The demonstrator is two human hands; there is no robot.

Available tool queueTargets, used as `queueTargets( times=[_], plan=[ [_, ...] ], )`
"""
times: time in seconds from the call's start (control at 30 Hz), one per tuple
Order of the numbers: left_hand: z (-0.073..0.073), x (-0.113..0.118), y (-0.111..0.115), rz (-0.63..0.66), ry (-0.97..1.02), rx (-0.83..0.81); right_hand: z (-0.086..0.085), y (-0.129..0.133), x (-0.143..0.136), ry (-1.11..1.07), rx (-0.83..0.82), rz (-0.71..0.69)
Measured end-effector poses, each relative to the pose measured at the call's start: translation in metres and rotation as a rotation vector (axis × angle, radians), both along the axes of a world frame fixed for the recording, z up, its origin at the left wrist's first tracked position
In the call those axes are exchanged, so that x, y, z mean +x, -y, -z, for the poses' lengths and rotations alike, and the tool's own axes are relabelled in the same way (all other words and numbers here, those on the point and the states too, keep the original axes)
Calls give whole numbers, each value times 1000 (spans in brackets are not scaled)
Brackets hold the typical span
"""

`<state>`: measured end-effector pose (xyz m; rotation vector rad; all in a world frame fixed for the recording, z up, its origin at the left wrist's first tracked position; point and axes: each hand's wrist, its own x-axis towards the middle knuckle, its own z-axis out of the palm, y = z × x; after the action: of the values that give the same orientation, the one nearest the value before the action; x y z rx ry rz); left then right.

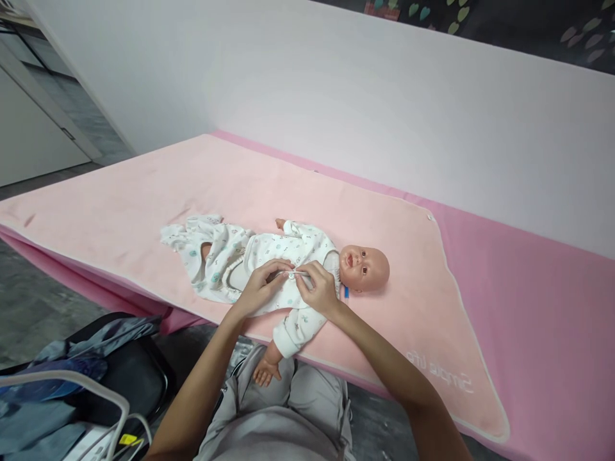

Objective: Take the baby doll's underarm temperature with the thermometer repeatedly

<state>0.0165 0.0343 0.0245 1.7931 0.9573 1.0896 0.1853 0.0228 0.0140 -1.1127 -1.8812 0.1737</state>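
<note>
Item: pale lettering (439,372), two words, "Simple Life", on the near right corner of the pale pink mat (408,307); reads from right to left in this view, faint against the cloth. Item: blue tag (346,292), at the neck of the doll (372,269); any print too small to read. Item: yellow label (128,440), among cables at lower left; illegible. Item: red sheet (382,9), on the dark panel (519,25) at top; any wording unreadable.
</note>
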Motion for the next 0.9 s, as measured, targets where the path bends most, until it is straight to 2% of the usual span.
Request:
queueTargets(
  times=[0.23,0.43,0.6,0.73,0.9],
  plan=[
    [-1,-2,1,-30,3,-8,5,0,-2,116,20,83],
    [4,4,1,-99,-107,141,5,1,-3,137,36,100],
    [5,6,8,-213,-335,332,4,0,-3,162,14,117],
    [5,-9,19,-246,-441,394,4,2,-2,201,66,117],
    [13,-32,27,-262,-436,382,-5,6,-16,383,143,9]
  ],
)
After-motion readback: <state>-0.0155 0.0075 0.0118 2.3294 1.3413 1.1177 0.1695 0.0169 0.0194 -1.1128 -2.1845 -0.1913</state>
